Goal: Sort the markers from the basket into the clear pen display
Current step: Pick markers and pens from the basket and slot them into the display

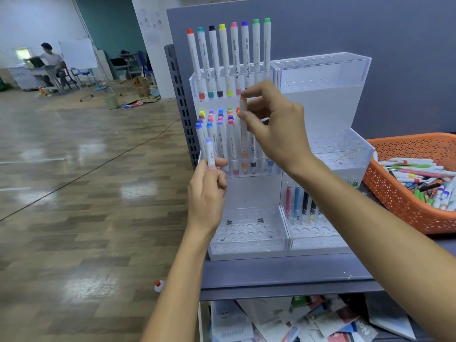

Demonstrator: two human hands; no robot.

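Observation:
The clear pen display (pixel 320 77) stands on a grey shelf, stepped in tiers. Its top left tier holds several white markers (pixel 225 53) with coloured caps, and the middle left tier (pixel 249 170) holds several more. My right hand (pixel 274 127) pinches a white marker with an orange end (pixel 243 134), upright over the middle tier's right side. In front of that tier's left edge my left hand (pixel 208 191) grips a white marker with a lilac cap (pixel 210 154), also upright. The orange basket (pixel 404 193) at the right holds several loose markers.
The bottom right tier holds several coloured pens (pixel 299 202); the bottom left tier (pixel 246 233) shows mostly bare holes. A grey back panel (pixel 370 28) rises behind the display. Papers lie on the shelf below (pixel 308 319). A person sits far off at the left (pixel 50 62).

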